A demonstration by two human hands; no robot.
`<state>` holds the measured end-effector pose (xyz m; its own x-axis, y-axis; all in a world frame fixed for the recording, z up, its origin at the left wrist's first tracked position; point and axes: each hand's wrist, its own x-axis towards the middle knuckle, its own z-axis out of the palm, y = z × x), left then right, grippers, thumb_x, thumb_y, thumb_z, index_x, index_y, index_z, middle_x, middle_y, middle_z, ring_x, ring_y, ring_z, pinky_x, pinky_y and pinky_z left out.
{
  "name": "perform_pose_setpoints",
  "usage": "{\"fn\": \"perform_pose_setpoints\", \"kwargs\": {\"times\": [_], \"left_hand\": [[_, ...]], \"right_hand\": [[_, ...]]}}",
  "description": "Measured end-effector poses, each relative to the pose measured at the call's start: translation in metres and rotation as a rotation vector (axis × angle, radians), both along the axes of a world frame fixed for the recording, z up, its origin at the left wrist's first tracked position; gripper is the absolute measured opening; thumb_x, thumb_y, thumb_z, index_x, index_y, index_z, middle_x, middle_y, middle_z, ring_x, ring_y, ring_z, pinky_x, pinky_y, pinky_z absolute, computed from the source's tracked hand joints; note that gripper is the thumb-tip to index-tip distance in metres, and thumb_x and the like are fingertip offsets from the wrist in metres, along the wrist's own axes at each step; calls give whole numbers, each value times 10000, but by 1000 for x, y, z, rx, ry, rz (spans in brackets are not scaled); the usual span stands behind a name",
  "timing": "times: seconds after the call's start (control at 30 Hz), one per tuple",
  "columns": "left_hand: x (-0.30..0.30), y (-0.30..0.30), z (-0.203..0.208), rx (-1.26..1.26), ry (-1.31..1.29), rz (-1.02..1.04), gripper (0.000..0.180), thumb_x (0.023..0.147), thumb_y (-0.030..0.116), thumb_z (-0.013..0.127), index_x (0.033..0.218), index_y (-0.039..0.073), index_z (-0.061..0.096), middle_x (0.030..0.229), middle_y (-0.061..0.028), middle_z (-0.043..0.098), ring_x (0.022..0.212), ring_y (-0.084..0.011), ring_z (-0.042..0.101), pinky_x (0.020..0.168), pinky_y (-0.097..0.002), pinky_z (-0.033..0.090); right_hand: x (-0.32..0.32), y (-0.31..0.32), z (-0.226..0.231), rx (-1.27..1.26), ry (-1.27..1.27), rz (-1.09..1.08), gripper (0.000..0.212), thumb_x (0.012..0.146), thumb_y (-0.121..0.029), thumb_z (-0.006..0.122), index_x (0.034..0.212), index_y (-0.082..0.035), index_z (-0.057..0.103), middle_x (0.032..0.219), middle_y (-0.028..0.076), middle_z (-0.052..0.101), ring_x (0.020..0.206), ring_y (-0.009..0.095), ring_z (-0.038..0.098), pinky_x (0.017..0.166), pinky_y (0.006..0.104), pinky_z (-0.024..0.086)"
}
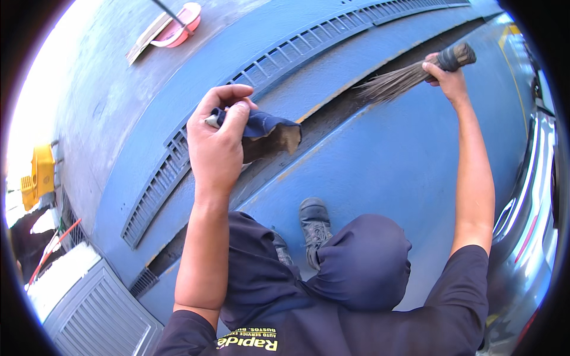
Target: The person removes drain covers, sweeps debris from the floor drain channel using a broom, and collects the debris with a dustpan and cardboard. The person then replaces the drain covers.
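My left hand (214, 142) is closed on a dark blue scoop-like piece (264, 124). Its inner side is brown and dirty, its edge ragged; whether it is a cut container or a dustpan I cannot tell. It hangs above an open drain channel (341, 114) in the blue floor. At the upper right, my right hand (446, 80) grips a stick broom (398, 82) near its black-bound end. The broom's thin bristles point left, their tips at the channel's edge. My shoes (314, 222) stand on the near side of the channel.
Metal drain grates (285, 54) lie along the far side of the channel. Beyond them are a pink basin (172, 37) with a flat board beside it and a yellow bucket (41, 172). A grey slatted panel (101, 311) is lower left; a shiny car (525, 219) stands at right.
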<state>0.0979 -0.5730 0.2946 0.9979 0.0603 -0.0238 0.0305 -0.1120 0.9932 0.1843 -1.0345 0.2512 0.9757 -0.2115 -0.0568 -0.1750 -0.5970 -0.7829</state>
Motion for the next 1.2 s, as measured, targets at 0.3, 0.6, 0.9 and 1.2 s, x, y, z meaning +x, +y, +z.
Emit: {"fn": "perform_pose_setpoints", "kwargs": {"times": [0.3,0.6,0.9,1.2], "left_hand": [[14,-3,-66,221,56,-33,163,857,101,590,963,16,679,847,-62,682,804,-120,622,756,-264,482],[11,0,-67,90,-71,59,185,841,118,581,964,43,697,792,-64,677,673,-116,599,656,-277,484],[21,-29,-76,72,127,74,202,826,167,593,968,80,708,754,-106,669,665,-168,627,659,-319,493],[56,-37,-124,118,98,142,189,821,195,607,941,104,722,884,-146,718,833,-265,693,772,-370,521]], "right_hand": [[-29,181,-1,424,389,337,391,797,-314,755,1060,-51,635,983,96,675,922,209,673,677,351,615],[-27,165,-90,259,396,227,332,754,-162,806,1044,-47,693,936,57,701,831,160,673,709,310,572],[-25,71,65,-18,175,-88,338,791,-200,778,1082,-84,650,964,42,681,768,147,670,659,288,558],[-38,135,147,170,210,66,366,849,-321,729,1122,-99,626,940,37,666,719,112,646,632,245,526]]}}
